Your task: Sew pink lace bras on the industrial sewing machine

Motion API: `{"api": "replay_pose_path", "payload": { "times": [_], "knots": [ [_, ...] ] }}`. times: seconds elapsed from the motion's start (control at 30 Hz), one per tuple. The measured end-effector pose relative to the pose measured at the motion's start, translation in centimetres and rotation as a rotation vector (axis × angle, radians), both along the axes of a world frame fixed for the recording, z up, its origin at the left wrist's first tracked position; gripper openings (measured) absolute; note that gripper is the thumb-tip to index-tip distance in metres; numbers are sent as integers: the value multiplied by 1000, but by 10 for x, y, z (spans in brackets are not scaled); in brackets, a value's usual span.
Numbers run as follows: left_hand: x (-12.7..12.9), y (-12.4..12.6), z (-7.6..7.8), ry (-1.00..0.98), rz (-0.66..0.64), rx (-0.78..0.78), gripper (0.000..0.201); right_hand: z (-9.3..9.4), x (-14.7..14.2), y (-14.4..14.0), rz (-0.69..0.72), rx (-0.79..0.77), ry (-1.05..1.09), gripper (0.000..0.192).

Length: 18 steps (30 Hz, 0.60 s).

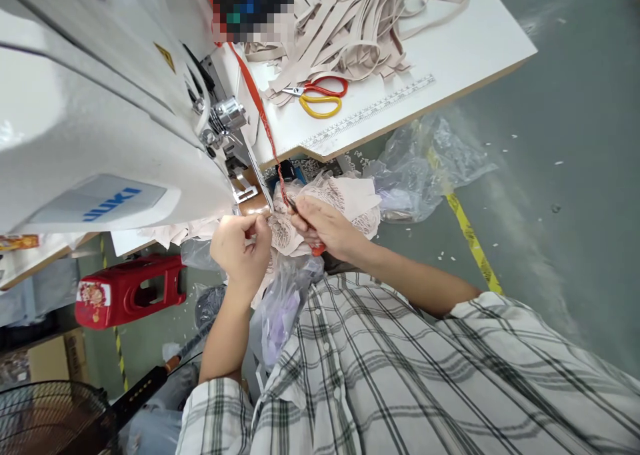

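Observation:
My left hand (243, 249) is closed in a pinch beside the rounded end of the sewing machine's bed (255, 205); whatever lies between its fingers is too small to make out. In my right hand (327, 227) are red-handled scissors (318, 249), mostly covered by my fingers, with a dark tip showing towards the machine. A twisted red cord (270, 138) runs from the machine down to this hand. Beige lace fabric (363, 198) hangs under and behind both hands. Left of them looms the white sewing machine (125, 141).
On the white table (480, 35) lie a heap of beige strips (340, 21), red-and-yellow-handled scissors (323, 98) and a printed ruler (370, 111). Clear plastic bags (425, 168) are beyond the lace. A red stool (133, 288) and a fan (55, 415) stand at left.

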State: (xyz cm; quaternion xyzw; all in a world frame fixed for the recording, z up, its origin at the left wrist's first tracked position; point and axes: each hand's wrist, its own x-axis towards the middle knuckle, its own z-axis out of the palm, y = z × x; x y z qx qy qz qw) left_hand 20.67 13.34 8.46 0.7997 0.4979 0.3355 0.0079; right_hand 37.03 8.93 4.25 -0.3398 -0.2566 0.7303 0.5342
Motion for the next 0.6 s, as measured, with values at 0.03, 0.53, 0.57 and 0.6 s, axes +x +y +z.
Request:
{"api": "replay_pose_path", "payload": {
  "times": [0.03,0.53,0.57,0.6],
  "knots": [
    [-1,3,-1,0,42,-15,26,-5,9,0,-25,-7,-60,42],
    [-10,24,-13,73,237,-20,26,-75,154,5,-45,-43,-1693,55],
    [-10,24,-13,69,231,-9,26,-76,152,5,-45,-28,-1682,54],
    [-9,24,-12,66,229,1,26,-76,149,6,-49,-11,-1675,54]
  ]
}}
